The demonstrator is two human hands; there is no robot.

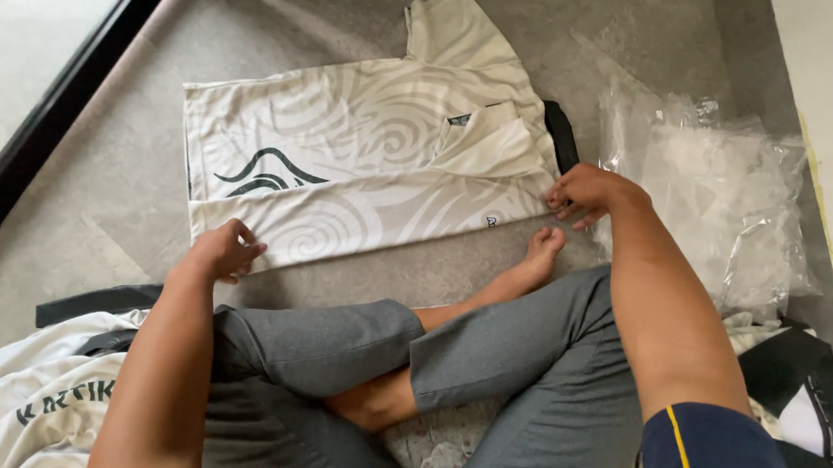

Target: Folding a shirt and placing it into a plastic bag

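Grey carpeted floor (125,162) fills most of the view, with a black strip (39,125) running along its left edge beside a paler surface. Spread flat on the carpet in front of the seated person lies a cream short-sleeved jersey with pale swirl patterns and a dark curved emblem (364,151), its near long edge folded over toward the middle. To the right of it sits a heap of crinkled clear plastic bags (726,199), just beside the wall. At the lower left lies a crumpled white garment with dark lettering (18,391), and at the lower right a black-and-white garment (808,413). The person sits cross-legged in grey trousers (485,368), one bare foot (539,249) close to the jersey's near edge. The left hand (225,249) pinches the folded edge at the hem end, fingers closed on the cloth. The right hand (586,191) presses the collar end of the same fold, fingers gathered on the fabric.
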